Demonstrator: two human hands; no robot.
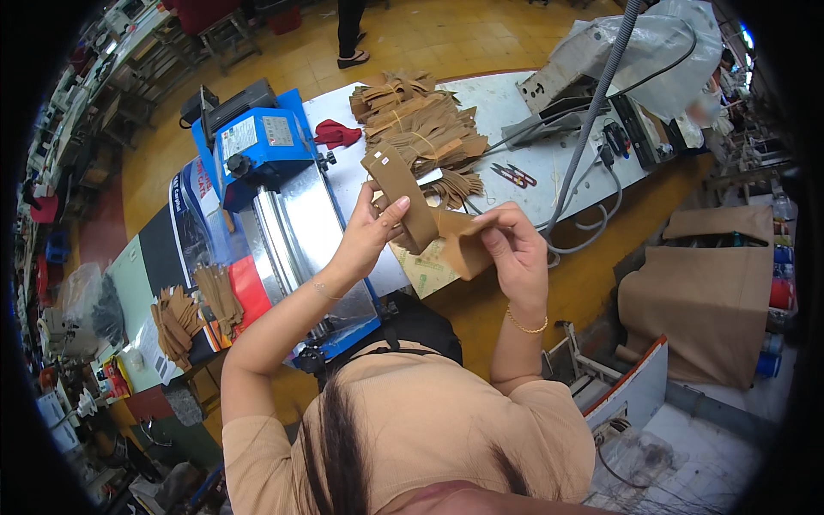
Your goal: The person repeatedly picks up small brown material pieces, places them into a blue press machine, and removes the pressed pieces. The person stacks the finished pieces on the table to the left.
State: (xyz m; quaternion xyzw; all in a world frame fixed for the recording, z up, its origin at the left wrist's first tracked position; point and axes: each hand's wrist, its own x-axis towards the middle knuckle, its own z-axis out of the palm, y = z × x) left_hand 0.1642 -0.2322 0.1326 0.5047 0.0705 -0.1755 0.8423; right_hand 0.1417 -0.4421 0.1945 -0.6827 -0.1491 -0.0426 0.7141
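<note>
My left hand (375, 225) is closed round a stack of flat brown strips (397, 190), thumb on top, with small white tags at the stack's far end. In my right hand (519, 256), thumb and fingers pinch a wider, bent brown piece (463, 247), which looks like leather. It meets the lower end of the stack; whether the two are joined I cannot tell. Both hands are above the near edge of the worktable (481, 86). Just beyond them lie tied bundles of brown strips (425, 129).
A blue machine with metal rollers (268, 142) stands to the left, beside a red cloth (336, 134). Small pointed hand tools (515, 175) lie right of the bundles. A grey hose (592, 112) crosses the right side. More brown strips (176, 322) lie far left. Another person's leg (350, 34) shows beyond the table.
</note>
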